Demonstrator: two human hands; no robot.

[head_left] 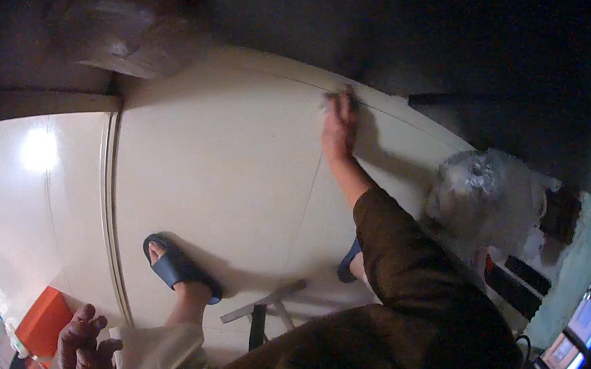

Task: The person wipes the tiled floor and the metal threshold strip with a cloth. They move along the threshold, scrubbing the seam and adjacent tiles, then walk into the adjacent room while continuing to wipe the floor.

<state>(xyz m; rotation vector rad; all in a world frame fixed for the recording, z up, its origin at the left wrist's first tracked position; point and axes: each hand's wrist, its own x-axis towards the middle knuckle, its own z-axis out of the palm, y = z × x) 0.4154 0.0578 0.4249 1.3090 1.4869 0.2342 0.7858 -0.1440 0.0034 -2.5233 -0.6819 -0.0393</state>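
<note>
My right hand reaches far forward, low over the pale floor, close to the dark area at the far right. Its fingers point away from me and are drawn together. At their tips is a small, dark, blurred shape that I cannot make out. My left hand is raised at the lower left, beside my left knee. Its fingers are loosely bent and apart, with nothing between them.
My feet, in dark slide sandals, stand apart on the floor. Between them show metal stool legs. A clear plastic bag stands at the right. An orange-red box is at the left. Blurred dark furniture lies ahead.
</note>
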